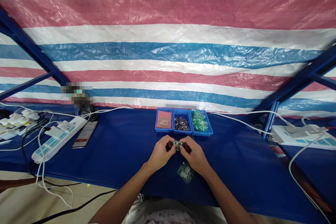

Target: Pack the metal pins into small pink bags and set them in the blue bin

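Both hands meet over the blue table, pinching a small clear greenish bag (177, 145) between them; its contents are too small to tell. My left hand (163, 151) grips its left side with thumb and finger. On the other side, my right hand (193, 153) pinches the bag's right edge. Below them a clear bag with several pale cylindrical pieces (186, 172) lies on the table. Just beyond my hands stand three blue bins: one with a pink block and pale pieces (164, 120), one with metal screws or pins (181, 124), one with green plastic bags (200, 121).
On the left of the blue table (118, 147) are a white power strip (59, 139), a phone (84, 134) and tangled cables with plugs (19, 120). Another power strip (304, 136) sits at the right. Behind hangs a striped tarp (168, 52) between blue metal posts.
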`<action>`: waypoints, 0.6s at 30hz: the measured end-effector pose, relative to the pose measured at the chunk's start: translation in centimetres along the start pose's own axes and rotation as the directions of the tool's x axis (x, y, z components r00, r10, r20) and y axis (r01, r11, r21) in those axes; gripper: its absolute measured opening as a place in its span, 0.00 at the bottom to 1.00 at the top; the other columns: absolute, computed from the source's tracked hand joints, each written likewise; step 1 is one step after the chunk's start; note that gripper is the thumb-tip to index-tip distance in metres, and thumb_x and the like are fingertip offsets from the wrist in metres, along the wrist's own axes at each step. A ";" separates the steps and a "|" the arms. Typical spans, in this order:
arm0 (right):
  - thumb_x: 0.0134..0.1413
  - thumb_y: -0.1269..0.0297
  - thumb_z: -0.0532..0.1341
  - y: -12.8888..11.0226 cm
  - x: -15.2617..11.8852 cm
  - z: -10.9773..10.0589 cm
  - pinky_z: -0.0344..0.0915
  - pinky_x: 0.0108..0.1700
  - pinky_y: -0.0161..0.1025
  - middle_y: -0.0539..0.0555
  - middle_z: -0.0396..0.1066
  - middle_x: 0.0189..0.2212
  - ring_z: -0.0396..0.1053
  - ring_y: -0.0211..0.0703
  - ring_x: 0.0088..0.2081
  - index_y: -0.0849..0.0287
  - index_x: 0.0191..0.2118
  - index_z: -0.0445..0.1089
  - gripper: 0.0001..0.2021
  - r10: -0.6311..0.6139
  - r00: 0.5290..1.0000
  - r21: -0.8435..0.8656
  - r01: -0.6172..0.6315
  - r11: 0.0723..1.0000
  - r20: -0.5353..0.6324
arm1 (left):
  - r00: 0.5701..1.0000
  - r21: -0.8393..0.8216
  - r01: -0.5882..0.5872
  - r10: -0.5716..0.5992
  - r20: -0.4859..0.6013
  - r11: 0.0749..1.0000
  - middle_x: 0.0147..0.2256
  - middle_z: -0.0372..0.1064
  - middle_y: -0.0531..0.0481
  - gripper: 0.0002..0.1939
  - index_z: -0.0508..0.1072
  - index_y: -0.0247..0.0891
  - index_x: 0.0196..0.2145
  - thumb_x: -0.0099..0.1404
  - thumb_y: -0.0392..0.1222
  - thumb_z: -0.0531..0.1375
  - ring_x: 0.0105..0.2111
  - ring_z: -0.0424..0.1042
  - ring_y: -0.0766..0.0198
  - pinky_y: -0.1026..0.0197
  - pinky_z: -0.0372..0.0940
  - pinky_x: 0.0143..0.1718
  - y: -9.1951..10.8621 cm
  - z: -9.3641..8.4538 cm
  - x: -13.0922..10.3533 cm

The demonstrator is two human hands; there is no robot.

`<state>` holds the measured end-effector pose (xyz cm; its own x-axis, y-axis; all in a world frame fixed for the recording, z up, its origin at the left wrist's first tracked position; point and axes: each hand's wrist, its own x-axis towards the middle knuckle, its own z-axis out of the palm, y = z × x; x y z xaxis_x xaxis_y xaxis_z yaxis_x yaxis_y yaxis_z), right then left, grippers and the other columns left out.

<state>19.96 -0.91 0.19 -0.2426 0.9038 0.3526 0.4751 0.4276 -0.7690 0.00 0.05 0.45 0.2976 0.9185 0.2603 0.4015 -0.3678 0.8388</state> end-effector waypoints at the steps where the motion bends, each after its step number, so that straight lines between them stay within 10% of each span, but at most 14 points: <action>1: 0.70 0.64 0.58 0.0 0.0 0.0 0.65 0.34 0.40 0.52 0.70 0.34 0.67 0.43 0.30 0.53 0.44 0.73 0.06 0.003 1.000 0.003 -0.003 1.000 0.004 | 1.000 -0.004 0.002 -0.003 -0.003 1.000 0.33 0.67 0.51 0.05 0.73 0.40 0.39 0.74 0.42 0.59 0.34 0.68 0.62 0.62 0.61 0.35 0.0 0.0 0.0; 18: 0.69 0.64 0.58 0.2 0.0 -0.1 0.64 0.35 0.39 0.50 0.69 0.33 0.66 0.42 0.31 0.54 0.43 0.71 0.05 0.070 0.997 0.073 -0.071 0.995 0.017 | 0.999 -0.026 0.042 -0.041 0.021 0.999 0.34 0.68 0.51 0.09 0.76 0.40 0.41 0.75 0.46 0.59 0.33 0.68 0.62 0.62 0.61 0.34 -0.1 -0.1 0.1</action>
<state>20.09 -0.85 0.07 -0.2236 0.9308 0.2890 0.4283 0.3602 -0.8288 -0.11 0.19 0.47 0.2993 0.9296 0.2153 0.3910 -0.3253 0.8610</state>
